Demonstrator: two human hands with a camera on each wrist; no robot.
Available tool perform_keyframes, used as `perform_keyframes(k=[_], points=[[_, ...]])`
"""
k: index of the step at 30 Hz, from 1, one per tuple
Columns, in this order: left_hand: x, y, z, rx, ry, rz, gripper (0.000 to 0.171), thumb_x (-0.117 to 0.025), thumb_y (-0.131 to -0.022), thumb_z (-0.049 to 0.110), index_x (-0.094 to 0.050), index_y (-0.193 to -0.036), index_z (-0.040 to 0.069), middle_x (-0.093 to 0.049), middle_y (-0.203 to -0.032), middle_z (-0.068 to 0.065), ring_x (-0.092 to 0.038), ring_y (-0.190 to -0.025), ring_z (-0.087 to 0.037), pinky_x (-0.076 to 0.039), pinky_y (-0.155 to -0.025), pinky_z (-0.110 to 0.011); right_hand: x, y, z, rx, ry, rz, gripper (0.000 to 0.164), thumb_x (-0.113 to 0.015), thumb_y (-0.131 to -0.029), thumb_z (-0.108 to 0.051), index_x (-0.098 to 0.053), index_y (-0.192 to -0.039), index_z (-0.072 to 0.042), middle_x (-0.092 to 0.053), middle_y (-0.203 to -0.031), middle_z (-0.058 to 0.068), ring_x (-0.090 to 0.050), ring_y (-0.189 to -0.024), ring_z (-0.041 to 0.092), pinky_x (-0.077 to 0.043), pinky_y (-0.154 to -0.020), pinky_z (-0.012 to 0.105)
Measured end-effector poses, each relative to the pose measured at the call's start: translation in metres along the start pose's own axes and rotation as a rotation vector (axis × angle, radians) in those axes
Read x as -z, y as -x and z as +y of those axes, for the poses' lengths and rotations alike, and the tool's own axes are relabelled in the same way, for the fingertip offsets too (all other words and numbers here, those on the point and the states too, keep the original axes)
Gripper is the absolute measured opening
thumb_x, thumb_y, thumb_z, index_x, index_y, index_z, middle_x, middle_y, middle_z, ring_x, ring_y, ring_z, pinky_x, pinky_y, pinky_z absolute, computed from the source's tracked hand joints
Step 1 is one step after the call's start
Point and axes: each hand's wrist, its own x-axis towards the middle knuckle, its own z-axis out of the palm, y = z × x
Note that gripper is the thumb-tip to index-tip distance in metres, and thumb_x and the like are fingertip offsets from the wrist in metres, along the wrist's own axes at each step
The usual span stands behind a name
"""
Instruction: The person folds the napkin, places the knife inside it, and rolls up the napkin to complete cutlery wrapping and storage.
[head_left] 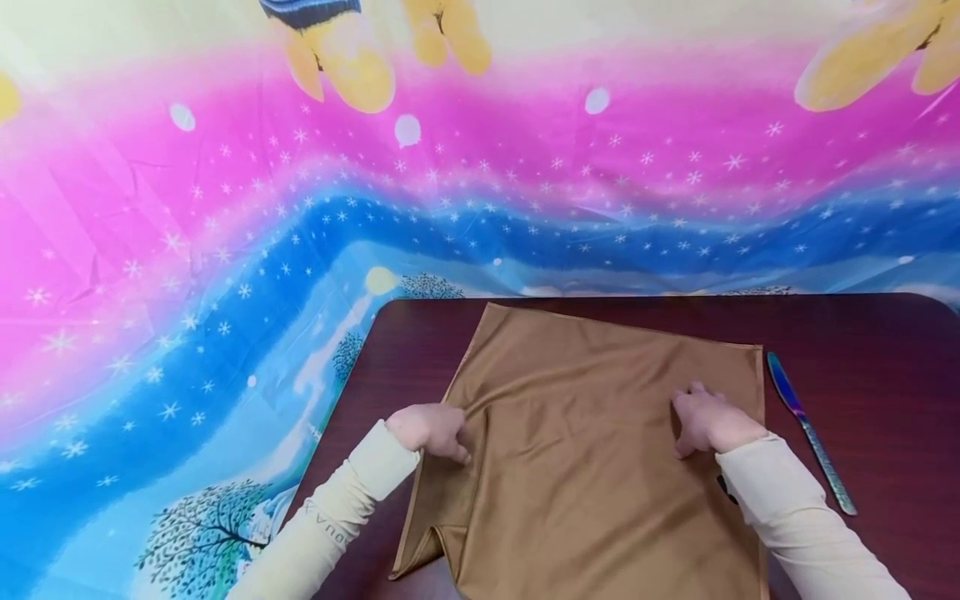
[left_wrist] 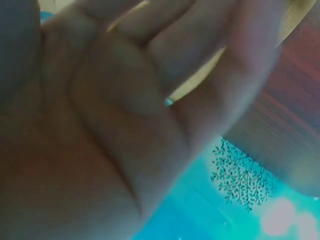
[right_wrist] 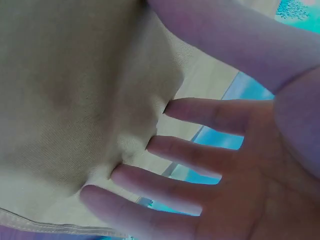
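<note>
A brown cloth napkin (head_left: pixel 585 467) lies wrinkled over the dark wooden table, its lower left corner folded up. At the napkin's left side is my left hand (head_left: pixel 432 430), its fingers resting by a raised fold. The left wrist view shows that palm (left_wrist: pixel 115 120) up close, with the fingers extended and slightly apart. My right hand (head_left: pixel 708 421) touches the napkin's right part. In the right wrist view, its straight, spread fingertips (right_wrist: pixel 95 197) press against the brown fabric (right_wrist: pixel 65 115), and the thumb tip goes out of sight at the top.
A knife (head_left: pixel 810 433) with a shiny multicoloured finish lies right of the napkin on the table (head_left: pixel 892 383). Behind and left of the table hangs a pink and blue printed backdrop (head_left: pixel 525 167). A small dark object (head_left: pixel 726 489) shows beside the right cuff.
</note>
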Motion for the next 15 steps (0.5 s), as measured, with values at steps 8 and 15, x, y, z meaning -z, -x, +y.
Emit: perform_keyframes(k=[8,15], points=[[0.006,-0.05,-0.017,-0.119,0.067,0.257,0.054,-0.059,-0.094,0.037,-0.05,-0.138,0.008,-0.051,-0.138,-0.01,-0.051,-0.128,-0.025,-0.041,-0.106,-0.038,-0.003,-0.003,0.007,0.044,-0.047,0.023,0.076,-0.084,-0.062,-0.013,-0.051,-0.126,0.012,-0.04,-0.128,0.042,-0.042,-0.11,0.064,-0.044,-0.084,0.062],[-0.002,-0.068,-0.023,0.031,0.011,0.172,0.067,-0.063,-0.089,0.048,-0.046,-0.143,0.012,-0.039,-0.151,-0.011,-0.042,-0.137,-0.032,-0.04,-0.107,-0.046,-0.008,-0.011,0.024,0.092,-0.049,0.128,0.07,-0.078,-0.069,-0.006,-0.048,-0.129,0.013,-0.033,-0.136,0.046,-0.035,-0.122,0.063,-0.039,-0.095,0.065]])
